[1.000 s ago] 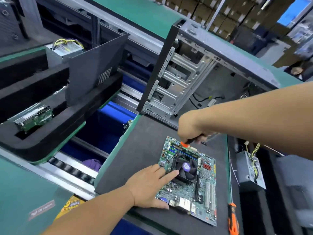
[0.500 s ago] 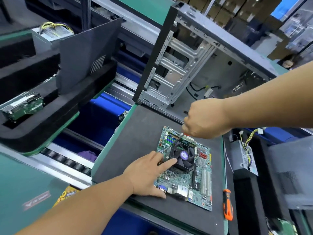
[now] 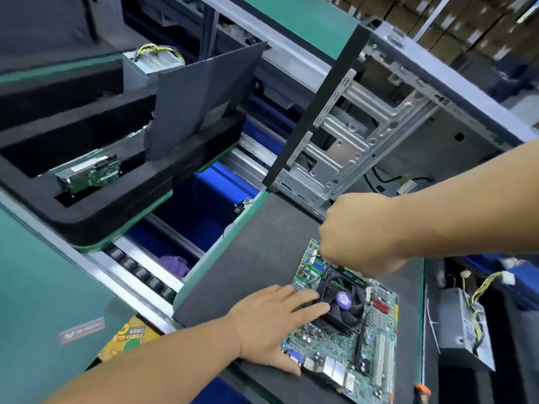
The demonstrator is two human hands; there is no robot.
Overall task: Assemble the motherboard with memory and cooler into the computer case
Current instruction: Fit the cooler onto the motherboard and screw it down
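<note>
At desk's far edge, open computer case [image 3: 358,141], tipped and empty of board. Nearer, flat on dark foam mat [image 3: 256,258]: motherboard [image 3: 344,330], cooler [image 3: 342,301] mounted. Left hand [image 3: 271,325] flat, fingers [image 3: 309,309] straight, steadying board beside fan. Right hand [image 3: 355,237] fisted above board's far corner; contents hidden. Likely fastening cooler; next, lifting board into case.

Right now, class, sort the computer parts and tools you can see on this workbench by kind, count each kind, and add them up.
Motherboard: 1, the motherboard, with the cooler fan mounted on it.
Computer case: 1, the open case.
Power supply units: 2, one at left, one at right.
Hard drive: 1, the drive in black foam.
Orange-handled tool: 1, the tool.
Total: 6
</note>
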